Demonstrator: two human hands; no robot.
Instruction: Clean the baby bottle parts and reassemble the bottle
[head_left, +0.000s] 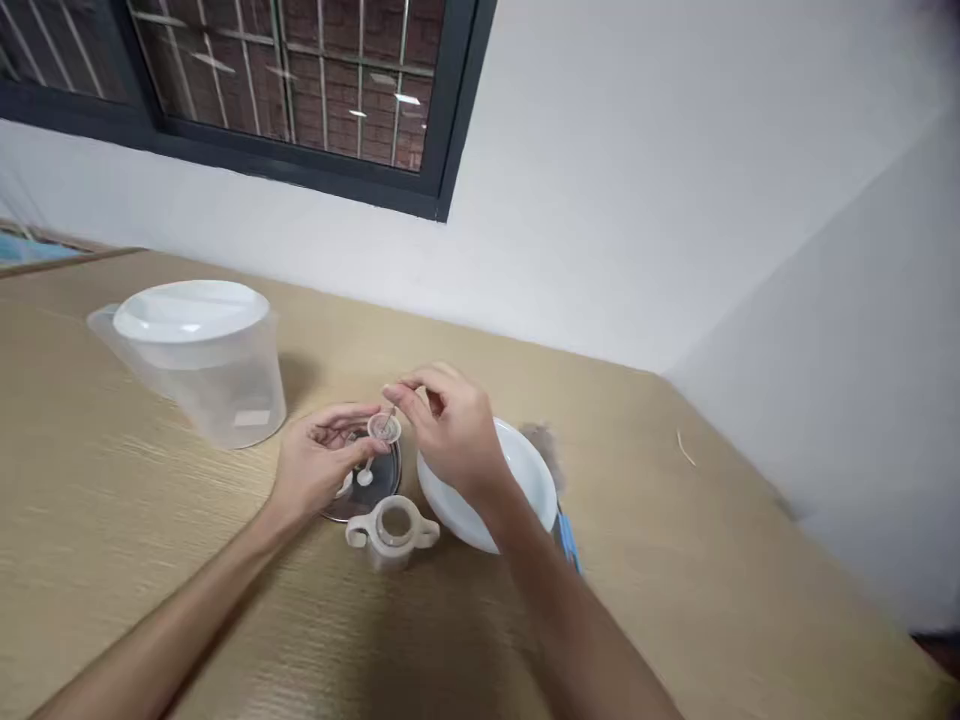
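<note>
Two bare hands work close together above a pale wood-grain counter [645,600]. The left hand [319,460] pinches a small, round, translucent disc [384,428] between thumb and fingers, its face turned upward. The right hand [450,420] has thumb and fingertips pressed together just above the disc, pinching a thin object [391,411] whose lower end meets or nearly meets the disc; it is too small to identify. The disc is held over a dark, shiny round tray [381,484], where a small white piece [365,477] also shows, partly below the left hand. Just nearer the viewer, an open, translucent cup [393,540] with two side handles stands upright. Under the right wrist and forearm sits a white bowl [529,470], partly covered, with a blue object [568,542] beside its right edge. To the left stands a large translucent pitcher [225,395] with a white lid [191,310]. A thin pale strand [685,448] lies well apart, at right. Behind are a white wall [570,240] and a dark-framed, barred window [300,80].
</note>
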